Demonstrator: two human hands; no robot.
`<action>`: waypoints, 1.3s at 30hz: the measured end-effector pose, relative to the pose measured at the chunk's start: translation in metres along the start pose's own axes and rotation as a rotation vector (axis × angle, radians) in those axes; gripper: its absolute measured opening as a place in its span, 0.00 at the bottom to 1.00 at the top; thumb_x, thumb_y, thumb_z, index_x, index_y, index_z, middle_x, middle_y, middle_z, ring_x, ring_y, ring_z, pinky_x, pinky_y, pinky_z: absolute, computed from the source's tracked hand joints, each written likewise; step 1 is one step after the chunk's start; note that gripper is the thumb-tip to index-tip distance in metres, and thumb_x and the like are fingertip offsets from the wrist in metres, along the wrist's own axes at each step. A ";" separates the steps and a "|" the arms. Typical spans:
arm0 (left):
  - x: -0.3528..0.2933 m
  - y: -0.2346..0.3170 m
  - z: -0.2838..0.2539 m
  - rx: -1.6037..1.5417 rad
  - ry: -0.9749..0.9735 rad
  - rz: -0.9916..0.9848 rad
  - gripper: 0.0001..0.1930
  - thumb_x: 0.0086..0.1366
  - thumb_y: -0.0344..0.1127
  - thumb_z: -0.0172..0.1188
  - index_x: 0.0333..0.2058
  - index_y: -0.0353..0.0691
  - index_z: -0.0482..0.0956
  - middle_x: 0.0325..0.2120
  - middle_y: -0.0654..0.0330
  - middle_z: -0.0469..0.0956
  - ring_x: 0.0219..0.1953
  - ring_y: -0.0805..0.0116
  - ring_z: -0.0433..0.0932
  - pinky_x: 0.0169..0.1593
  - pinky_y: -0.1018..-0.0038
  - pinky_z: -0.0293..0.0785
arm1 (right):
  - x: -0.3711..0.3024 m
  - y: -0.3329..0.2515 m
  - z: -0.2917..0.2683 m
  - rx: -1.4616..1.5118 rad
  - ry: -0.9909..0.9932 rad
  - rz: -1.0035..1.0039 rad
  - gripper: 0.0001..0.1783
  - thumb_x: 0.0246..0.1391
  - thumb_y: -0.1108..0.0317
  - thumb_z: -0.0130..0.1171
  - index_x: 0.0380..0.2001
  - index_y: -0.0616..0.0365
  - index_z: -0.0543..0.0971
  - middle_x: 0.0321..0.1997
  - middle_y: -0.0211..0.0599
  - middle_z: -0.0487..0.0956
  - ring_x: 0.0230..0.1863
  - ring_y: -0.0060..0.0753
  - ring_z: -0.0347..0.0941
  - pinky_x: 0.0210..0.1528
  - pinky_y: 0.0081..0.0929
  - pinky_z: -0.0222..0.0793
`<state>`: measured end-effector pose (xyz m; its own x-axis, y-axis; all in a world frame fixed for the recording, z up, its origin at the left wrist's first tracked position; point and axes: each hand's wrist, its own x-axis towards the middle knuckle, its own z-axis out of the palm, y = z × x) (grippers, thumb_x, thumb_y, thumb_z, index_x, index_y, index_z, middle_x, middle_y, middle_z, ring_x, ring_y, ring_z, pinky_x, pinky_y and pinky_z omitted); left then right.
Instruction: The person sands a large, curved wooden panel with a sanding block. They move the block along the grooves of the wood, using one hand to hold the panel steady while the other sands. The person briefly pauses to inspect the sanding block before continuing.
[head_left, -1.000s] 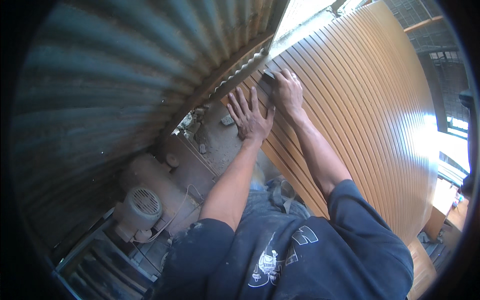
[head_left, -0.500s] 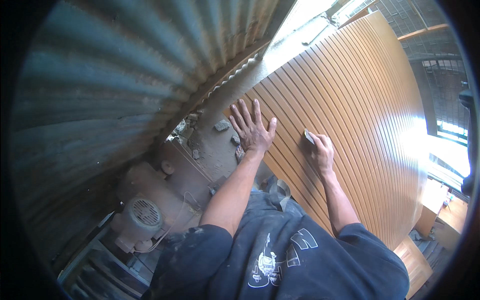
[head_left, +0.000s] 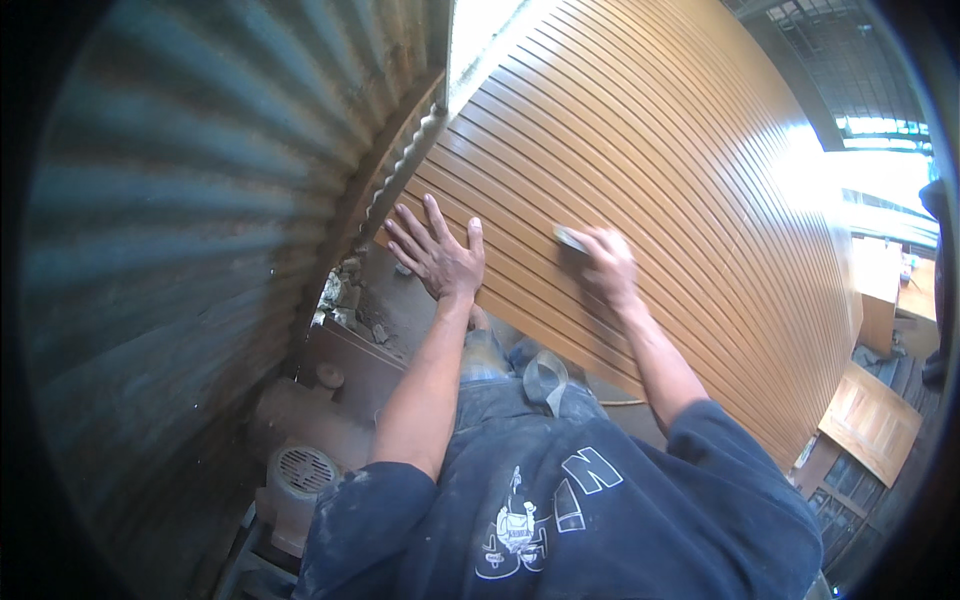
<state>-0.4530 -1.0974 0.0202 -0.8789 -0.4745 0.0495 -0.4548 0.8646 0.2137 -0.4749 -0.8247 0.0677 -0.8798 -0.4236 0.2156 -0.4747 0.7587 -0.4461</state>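
A large brown wooden panel (head_left: 650, 130) with many parallel grooves lies in front of me. At its near left edge, my left hand (head_left: 447, 268) rests with fingers spread, holding nothing. My right hand (head_left: 612, 270) is closed on a small flat pale piece, which looks like folded sandpaper (head_left: 568, 238), and presses it against the grooved face. The right fingers are slightly blurred. Part of the pale piece is hidden under them.
A corrugated metal sheet wall (head_left: 230, 190) rises close on the left. Below it stands a dusty electric motor (head_left: 303, 468), with rubble (head_left: 342, 290) near the wall's foot. A paneled wooden board (head_left: 870, 422) lies at the lower right.
The view has turned, so the panel and both hands sit farther left in it. My right hand has shifted along the panel with the sandpaper; my left hand stays spread at the edge.
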 end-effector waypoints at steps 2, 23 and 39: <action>-0.002 -0.003 0.003 0.006 -0.010 -0.004 0.47 0.73 0.69 0.52 0.82 0.51 0.50 0.81 0.36 0.42 0.82 0.28 0.36 0.79 0.33 0.34 | -0.054 0.016 -0.041 -0.054 0.089 0.046 0.25 0.49 0.75 0.70 0.52 0.45 0.88 0.45 0.36 0.86 0.48 0.47 0.82 0.52 0.44 0.80; 0.035 -0.058 0.053 0.136 -0.034 -0.028 0.47 0.75 0.74 0.45 0.81 0.51 0.52 0.81 0.41 0.45 0.83 0.35 0.41 0.80 0.38 0.39 | -0.307 0.143 -0.085 -0.285 0.245 0.474 0.19 0.56 0.70 0.62 0.45 0.32 0.91 0.45 0.22 0.88 0.48 0.36 0.83 0.52 0.39 0.77; -0.226 0.259 0.037 -0.369 -0.649 1.321 0.43 0.58 0.44 0.78 0.70 0.43 0.71 0.65 0.52 0.75 0.68 0.49 0.72 0.70 0.53 0.67 | -0.277 0.124 -0.050 -0.177 0.328 0.525 0.11 0.61 0.63 0.55 0.35 0.49 0.87 0.46 0.30 0.85 0.55 0.36 0.80 0.61 0.43 0.71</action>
<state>-0.3777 -0.7600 0.0281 -0.5689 0.8224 -0.0090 0.6605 0.4634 0.5908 -0.2919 -0.5884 -0.0040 -0.9448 0.1787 0.2746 0.0490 0.9058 -0.4208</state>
